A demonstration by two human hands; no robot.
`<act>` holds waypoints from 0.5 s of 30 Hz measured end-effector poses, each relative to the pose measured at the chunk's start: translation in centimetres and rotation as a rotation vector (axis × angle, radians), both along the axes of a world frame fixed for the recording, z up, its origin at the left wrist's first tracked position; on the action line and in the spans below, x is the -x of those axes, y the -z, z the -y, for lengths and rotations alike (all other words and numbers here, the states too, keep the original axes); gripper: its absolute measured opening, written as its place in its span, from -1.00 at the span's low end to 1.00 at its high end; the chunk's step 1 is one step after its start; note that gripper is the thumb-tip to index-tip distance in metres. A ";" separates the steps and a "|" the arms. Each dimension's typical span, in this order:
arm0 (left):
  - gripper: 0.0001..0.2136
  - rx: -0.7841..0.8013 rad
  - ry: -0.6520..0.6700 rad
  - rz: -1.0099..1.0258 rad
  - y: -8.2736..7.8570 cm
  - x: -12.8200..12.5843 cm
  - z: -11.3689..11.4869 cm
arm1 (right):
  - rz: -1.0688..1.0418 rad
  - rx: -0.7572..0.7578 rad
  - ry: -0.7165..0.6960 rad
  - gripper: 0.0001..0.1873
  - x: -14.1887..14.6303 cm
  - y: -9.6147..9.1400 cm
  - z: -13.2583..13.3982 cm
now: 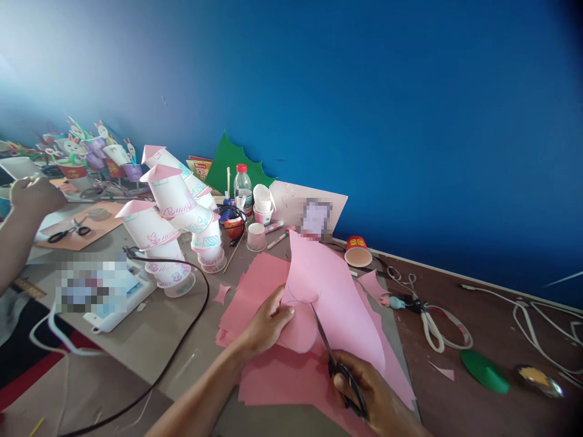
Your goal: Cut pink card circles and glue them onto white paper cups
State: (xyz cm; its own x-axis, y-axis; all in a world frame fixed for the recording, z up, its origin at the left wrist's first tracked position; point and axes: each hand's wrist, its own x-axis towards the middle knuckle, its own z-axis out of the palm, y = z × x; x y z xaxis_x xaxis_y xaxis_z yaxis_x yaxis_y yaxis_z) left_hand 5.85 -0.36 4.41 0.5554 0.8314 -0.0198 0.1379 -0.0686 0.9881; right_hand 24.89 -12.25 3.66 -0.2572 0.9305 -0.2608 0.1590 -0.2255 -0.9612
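A sheet of pink paper [346, 297] is gripped at its left edge by my left hand [268, 321], thumb on top. A rounded outline is drawn on it, and part of the paper along that curve is cut. My right hand [359, 382] has its fingers through the black handles of a pair of scissors [325, 337]. The scissors' blades point up and away, against the paper beside the drawn curve. More pink paper [262, 276] lies beneath on the table. A small pink scrap [221, 294] lies to the left.
Stacked paper-cup towers [170, 243] with pink cone tops stand left of centre. A black cable [207, 297] curves across the table. Another person's hand [37, 197] is at far left, near other scissors [70, 230]. White cables [432, 328] and a green cone [485, 371] lie right.
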 end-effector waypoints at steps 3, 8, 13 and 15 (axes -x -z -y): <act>-0.64 0.019 0.010 0.004 -0.1 0.0 0.0 | 0.005 0.007 0.002 -0.48 -0.1 0.2 0.1; -0.81 0.044 0.014 -0.015 -0.1 0.1 -0.1 | 0.037 0.034 0.028 -0.45 -0.2 0.5 0.2; -0.92 0.029 0.006 -0.001 0.0 0.3 -0.2 | 0.047 0.008 -0.006 -0.51 -0.2 0.2 0.0; -0.91 0.031 0.019 0.004 -0.1 0.4 -0.2 | 0.038 0.019 0.002 -0.51 -0.2 0.2 0.0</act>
